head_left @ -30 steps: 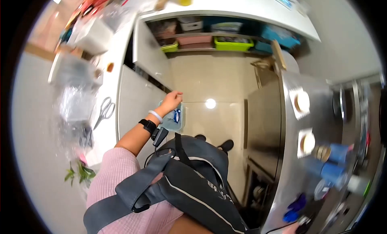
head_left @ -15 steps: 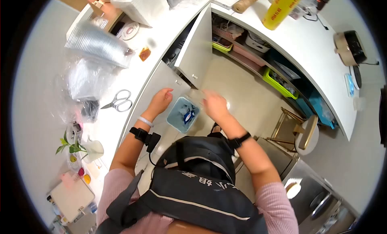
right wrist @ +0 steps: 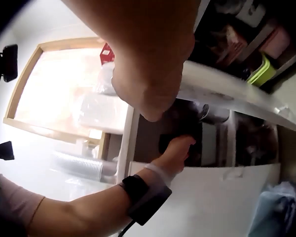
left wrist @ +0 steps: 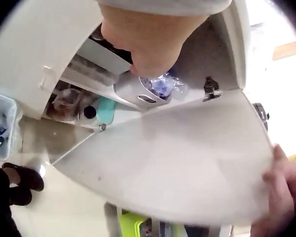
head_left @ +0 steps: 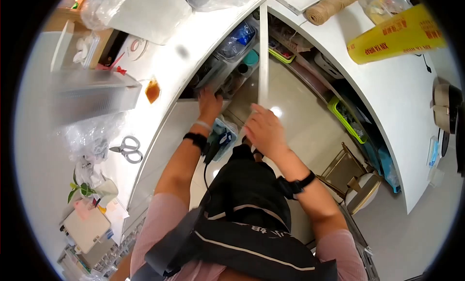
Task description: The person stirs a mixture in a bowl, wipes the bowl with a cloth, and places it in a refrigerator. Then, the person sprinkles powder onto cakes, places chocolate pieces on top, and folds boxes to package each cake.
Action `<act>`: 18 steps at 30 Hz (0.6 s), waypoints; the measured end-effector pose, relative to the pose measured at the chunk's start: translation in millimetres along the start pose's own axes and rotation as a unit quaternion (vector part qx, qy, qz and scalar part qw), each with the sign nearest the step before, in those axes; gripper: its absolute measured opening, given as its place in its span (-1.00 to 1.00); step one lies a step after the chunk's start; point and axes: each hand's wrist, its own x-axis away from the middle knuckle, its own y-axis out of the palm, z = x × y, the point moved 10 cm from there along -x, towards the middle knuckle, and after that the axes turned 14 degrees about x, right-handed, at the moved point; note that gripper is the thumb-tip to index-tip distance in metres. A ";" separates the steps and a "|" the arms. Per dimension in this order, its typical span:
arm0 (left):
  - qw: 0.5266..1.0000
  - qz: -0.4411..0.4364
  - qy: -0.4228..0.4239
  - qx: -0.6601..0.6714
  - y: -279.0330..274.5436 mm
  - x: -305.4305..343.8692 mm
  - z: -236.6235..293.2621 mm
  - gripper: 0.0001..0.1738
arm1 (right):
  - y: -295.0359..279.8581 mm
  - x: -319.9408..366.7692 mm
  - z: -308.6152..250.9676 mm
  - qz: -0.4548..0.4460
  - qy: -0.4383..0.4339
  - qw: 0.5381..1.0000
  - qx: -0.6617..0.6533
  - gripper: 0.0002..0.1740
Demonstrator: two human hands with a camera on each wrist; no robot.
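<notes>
Cabinet door (head_left: 264, 53): in the head view we see it edge-on at upper centre, swung out, its long axis running almost straight up and down the frame.
Right hand (head_left: 267, 133): we have it at the door's lower end in the head view, the nearer of our two hands, its fingers loosely bent and a little apart; whether they touch the edge we cannot tell.
Left hand (head_left: 211, 106): we have it to the left of the door, reaching up the frame into the dark cabinet opening (head_left: 206, 75), so it is the nearer one to the shelves; its fingertips fade into shadow.
Container (head_left: 240, 52): between the door and the table (head_left: 177, 51) at upper centre, with blue plastic in it, beyond our left fingers.
Bin (head_left: 229, 131): below the opening, just beside our left wrist.
Hinge (left wrist: 211, 89): in the left wrist view it sits right of centre, with the door spread broad below it and our right hand at its right edge; our left hand comes down from the top, close above the container, its fingers largely hidden.
Shelves (right wrist: 231, 138): in the right wrist view they lie right of our left fingers, which point into the opening near centre; whether they clasp anything we cannot tell. The right fingers are out of sight there.
</notes>
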 end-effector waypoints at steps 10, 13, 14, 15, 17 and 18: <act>0.970 0.006 -0.209 -0.124 23.4 -104.4 -37.0 -0.41 | -52.0 12.5 87.3 -0.048 0.021 0.996 0.074 -0.84; 0.969 0.032 -0.107 -0.221 43.7 -119.6 -73.8 -0.45 | -52.6 16.7 96.7 -0.044 0.034 0.996 0.072 -0.83; 0.972 0.051 -0.088 -0.214 45.3 -120.7 -86.0 -0.46 | -53.7 17.2 97.3 -0.046 0.048 0.995 0.072 -0.83; 0.974 0.071 -0.069 -0.204 46.6 -122.0 -94.5 -0.47 | -54.3 14.9 94.9 -0.053 0.046 0.995 0.069 -0.83; 0.977 0.117 -0.031 -0.176 48.0 -128.2 -97.4 -0.49 | -54.7 13.6 94.5 -0.058 0.051 0.994 0.072 -0.83; 0.976 0.142 -0.014 -0.162 44.9 -129.4 -92.1 -0.50 | -54.6 13.9 92.5 -0.056 0.048 0.995 0.071 -0.83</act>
